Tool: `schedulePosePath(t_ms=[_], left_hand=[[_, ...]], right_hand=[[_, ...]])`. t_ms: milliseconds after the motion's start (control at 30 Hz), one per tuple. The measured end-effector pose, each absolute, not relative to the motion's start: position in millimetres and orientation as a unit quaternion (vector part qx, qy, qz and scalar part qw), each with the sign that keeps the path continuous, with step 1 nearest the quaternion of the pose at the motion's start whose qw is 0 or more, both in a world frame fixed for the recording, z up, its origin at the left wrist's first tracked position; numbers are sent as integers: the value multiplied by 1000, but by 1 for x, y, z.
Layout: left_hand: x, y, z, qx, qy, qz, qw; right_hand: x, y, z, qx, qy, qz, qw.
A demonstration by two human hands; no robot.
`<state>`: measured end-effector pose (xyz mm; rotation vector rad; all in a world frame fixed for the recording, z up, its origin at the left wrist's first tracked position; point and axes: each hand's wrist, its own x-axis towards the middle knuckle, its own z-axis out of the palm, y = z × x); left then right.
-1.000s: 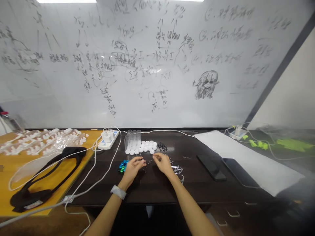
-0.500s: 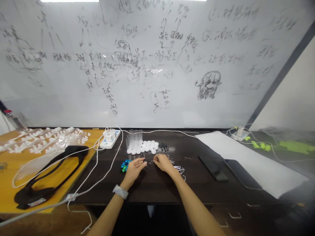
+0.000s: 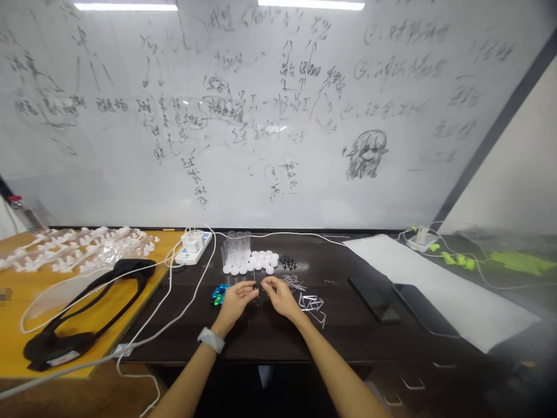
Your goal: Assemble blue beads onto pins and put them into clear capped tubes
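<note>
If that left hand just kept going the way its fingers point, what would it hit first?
Most likely the right hand: the left hand points at its fingertips, almost touching. Depth is unclear; the thin metal pins lie just beyond.

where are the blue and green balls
Head view: the balls lie on the dark table left of the left hand, in front of the white caps.
</note>
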<state>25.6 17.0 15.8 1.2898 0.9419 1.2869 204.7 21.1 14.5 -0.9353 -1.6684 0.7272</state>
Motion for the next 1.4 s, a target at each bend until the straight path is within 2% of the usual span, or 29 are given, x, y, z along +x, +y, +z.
schedulePosePath(t_ms=[900, 1200, 1400], left_hand=[[26, 22, 6, 591, 408, 525, 456], [24, 26, 1, 586, 409, 528, 459], [23, 26, 1, 586, 409, 525, 462]], right_hand=[[202, 25, 7, -392, -699, 329, 500], [198, 20, 10, -402, -718, 250, 510], [196, 20, 12, -418, -672, 349, 502]])
